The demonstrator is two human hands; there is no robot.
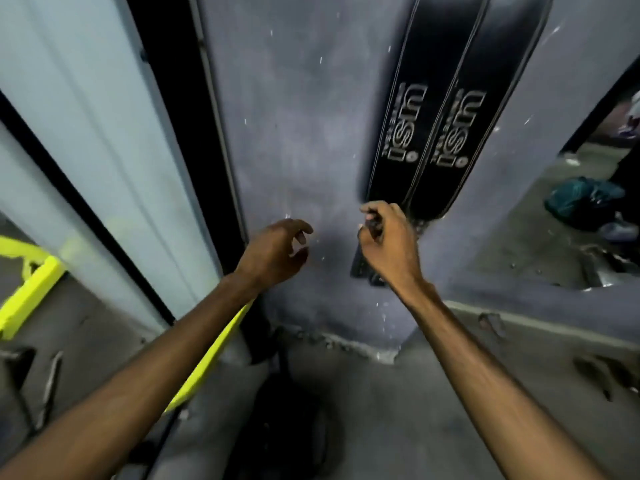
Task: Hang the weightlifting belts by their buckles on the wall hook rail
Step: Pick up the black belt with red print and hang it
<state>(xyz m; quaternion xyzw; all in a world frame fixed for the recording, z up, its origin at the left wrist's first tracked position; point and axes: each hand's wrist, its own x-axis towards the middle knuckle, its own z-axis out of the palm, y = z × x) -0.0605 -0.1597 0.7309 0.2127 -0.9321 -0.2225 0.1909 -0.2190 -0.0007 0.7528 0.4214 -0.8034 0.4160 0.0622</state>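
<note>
- Belts: two black weightlifting belts hang side by side against the grey wall [294, 133], at about 1 o'clock from my view's centre. I log the left belt [405, 109] and the right belt [467, 112], their long edges touching or nearly so; both carry pale lettering.
- Belt ends: narrow tails drop behind my right hand; the hook rail lies out of view.
- Right hand [388, 240]: at the belts' lower end, fingers curled shut on a small dark part there; I cannot tell exactly what it is.
- Left hand [277, 251]: at 9 o'clock of the right hand, apart from it, fingers loosely spread, holding nothing.
- Pale panel [104, 116]: at 10 o'clock.
- Yellow frame [31, 289]: far left.
- Green bundle [581, 199]: on the floor at 3 o'clock.
</note>
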